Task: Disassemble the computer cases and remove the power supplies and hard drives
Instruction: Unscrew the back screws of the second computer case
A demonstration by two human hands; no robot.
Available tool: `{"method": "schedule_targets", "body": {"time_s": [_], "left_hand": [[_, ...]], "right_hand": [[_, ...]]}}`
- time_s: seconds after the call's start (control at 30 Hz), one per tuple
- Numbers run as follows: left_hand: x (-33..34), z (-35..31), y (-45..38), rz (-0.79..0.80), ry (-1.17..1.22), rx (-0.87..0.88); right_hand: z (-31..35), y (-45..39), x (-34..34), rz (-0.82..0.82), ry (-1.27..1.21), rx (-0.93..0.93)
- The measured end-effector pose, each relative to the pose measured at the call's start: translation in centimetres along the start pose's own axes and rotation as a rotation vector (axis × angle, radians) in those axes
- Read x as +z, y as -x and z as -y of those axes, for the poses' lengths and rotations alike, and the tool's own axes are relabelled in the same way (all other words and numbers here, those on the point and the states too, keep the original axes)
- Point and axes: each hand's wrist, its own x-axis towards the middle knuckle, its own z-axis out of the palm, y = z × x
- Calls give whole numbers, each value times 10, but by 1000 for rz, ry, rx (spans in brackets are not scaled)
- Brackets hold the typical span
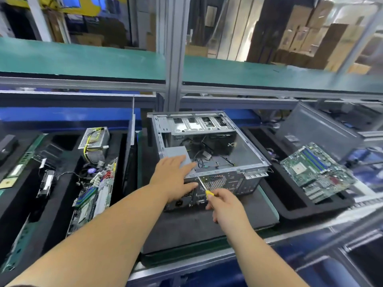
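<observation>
An open computer case (209,150) lay on its side on a dark grey mat (192,226) in the middle of the bench, its side panel off and its rear panel facing the person. Inside, loose black cables (202,154) sprawled across the bare floor of the case, and a metal drive cage (199,124) sat at the far end. The grey power supply (176,152) was in the near left corner of the case, its socket showing on the rear panel.

The left hand (173,179) lay flat with fingers straight across the top of the power supply and the case's near rim, pressing rather than gripping. The right hand (224,203) was curled round the yellow handle of a screwdriver (204,186), whose thin shaft angled up and left to the rear panel just beside the power supply; the tip seemed to meet a screw there, though the blur made that hard to confirm.

To the left, a black foam tray (68,141) held another power supply with yellow wires (94,138), a motherboard (95,189) standing on edge, and smaller parts. To the right, a second black tray (290,208) carried a green motherboard (315,172) lying tilted, with a grey case panel (317,129) leaning behind it
</observation>
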Motion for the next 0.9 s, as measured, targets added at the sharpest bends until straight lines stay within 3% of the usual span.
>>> {"method": "schedule_targets", "body": {"time_s": [0.9], "left_hand": [[4,2,0,-10,-22,8]], "right_hand": [[-10,13,5,-41,-79,160]]}}
